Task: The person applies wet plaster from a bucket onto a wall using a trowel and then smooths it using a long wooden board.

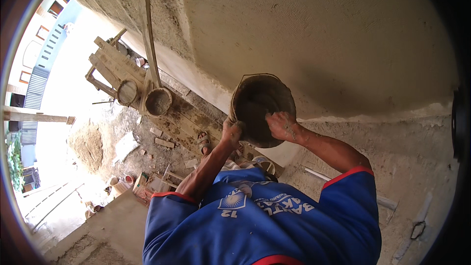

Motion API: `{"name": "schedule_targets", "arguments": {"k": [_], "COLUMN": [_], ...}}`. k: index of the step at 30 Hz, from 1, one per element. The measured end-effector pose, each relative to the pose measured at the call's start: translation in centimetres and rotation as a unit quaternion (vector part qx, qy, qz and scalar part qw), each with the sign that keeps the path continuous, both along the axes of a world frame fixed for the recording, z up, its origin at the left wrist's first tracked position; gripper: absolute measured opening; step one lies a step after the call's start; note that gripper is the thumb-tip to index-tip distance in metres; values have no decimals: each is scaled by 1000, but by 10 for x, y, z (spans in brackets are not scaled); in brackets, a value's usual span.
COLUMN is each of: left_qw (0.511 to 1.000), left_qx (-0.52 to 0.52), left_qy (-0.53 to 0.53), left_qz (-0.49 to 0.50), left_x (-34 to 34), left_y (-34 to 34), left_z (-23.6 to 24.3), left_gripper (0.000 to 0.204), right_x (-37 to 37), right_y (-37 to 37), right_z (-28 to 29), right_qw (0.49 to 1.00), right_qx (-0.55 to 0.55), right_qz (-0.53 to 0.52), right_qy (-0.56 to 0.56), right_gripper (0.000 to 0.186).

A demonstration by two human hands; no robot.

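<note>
A dark, mortar-smeared bucket (265,86) is held up in front of my chest, its mouth tilted toward me. My left hand (232,132) is closed around the near left side of its rim. Inside the mouth, at the right, my right hand (281,125) is curled into a fist. Whatever that fist may hold is lost in the bucket's shadow. Grey wet specks cling to my right hand and forearm. The bucket's contents are too dark to make out clearly.
A plastered wall (314,34) rises just beyond the bucket. I stand on a plank scaffold (189,122). Two more buckets, one round and mortar-caked (169,103), the other lighter (127,92), stand left beside a wooden post (147,24). Below lie a sand heap (86,145) and rubble.
</note>
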State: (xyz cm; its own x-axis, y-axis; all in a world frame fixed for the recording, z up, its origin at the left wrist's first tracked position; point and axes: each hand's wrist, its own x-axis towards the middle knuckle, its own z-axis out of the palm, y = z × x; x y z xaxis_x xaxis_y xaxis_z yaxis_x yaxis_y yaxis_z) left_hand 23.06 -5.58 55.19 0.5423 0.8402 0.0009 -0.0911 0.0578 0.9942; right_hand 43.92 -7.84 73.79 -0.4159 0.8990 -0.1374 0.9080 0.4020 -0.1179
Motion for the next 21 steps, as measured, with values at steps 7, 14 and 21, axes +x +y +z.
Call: {"name": "schedule_targets", "arguments": {"k": [7,14,21], "left_qw": [902,885,919], "left_qx": [-389,398,-370], "left_qy": [-169,235,-99], "left_qz": [78,-49,93], "left_x": [2,-3,28], "left_y": [3,7,0], "left_z": [96,56,89], "left_gripper": [20,28,25], "right_x": [13,30,15], "right_y": [-3,37,48], "right_z": [84,32,22], "right_qw": [1000,980,838], "right_qx": [17,-114,-509], "right_qz": [4,-20,-60], "right_qy": [7,-160,-188], "right_gripper": [4,7,22]}}
